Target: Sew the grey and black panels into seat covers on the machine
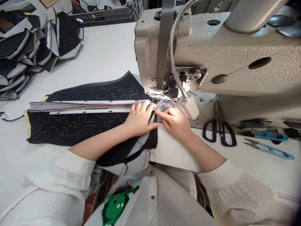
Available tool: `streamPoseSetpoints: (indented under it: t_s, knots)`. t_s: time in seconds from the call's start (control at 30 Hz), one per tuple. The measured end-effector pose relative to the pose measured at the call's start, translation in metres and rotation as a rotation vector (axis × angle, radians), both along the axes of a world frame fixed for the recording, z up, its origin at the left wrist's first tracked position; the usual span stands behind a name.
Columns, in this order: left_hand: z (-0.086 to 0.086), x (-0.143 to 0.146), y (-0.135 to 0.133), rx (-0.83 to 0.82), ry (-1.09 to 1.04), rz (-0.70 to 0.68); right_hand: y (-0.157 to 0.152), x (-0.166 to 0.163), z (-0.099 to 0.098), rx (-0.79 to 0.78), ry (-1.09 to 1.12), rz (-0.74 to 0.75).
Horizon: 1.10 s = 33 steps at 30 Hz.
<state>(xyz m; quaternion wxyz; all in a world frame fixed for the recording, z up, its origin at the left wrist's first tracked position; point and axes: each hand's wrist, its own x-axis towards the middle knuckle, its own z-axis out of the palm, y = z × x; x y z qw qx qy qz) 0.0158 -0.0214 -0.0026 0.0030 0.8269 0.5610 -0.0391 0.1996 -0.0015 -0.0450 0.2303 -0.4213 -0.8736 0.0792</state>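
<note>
A black fabric piece (101,122) with pale wavy stitching lies on the table, its right end under the presser foot of the sewing machine (202,47). Along its middle run white strips (70,111) on both sides of a grey band with an orange line. My left hand (141,117) lies flat on the piece, fingers stretched towards the needle area. At the fabric's right edge, my right hand (175,122) touches the seam end with an extended index finger; its other fingers are curled. Whether it pinches the edge I cannot tell.
Black-handled scissors (219,125) lie right of my right hand. Beyond them are blue thread snips (270,149) and a second blue pair (272,135). Similar fabric pieces (21,59) are piled at the left; a grey crate (105,16) stands behind. A flexible lamp (189,106) hangs beside the needle.
</note>
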Motion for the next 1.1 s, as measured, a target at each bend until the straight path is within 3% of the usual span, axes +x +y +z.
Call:
streamPoseSetpoints:
  t_s: [0.13,0.23,0.43,0.63,0.8,1.1]
  knots:
    - [0.013,0.002,-0.023,-0.094,0.101,-0.061,-0.023,0.016,0.007,-0.021,0.019,0.371]
    - [0.021,0.006,-0.026,-0.201,0.192,0.012,-0.032,0.012,0.01,-0.063,0.007,0.503]
    - [0.029,0.01,-0.012,-0.305,0.241,0.124,-0.04,-0.001,0.007,-0.07,0.014,0.544]
    - [0.031,-0.003,0.005,-0.497,0.005,0.033,-0.045,-0.01,-0.002,-0.02,-0.048,0.56]
    - [0.027,-0.005,0.022,-0.519,-0.099,-0.013,-0.038,-0.011,-0.002,-0.013,-0.07,0.516]
    - [0.028,0.009,0.026,-0.434,0.016,0.156,-0.032,-0.013,-0.002,0.012,-0.068,0.426]
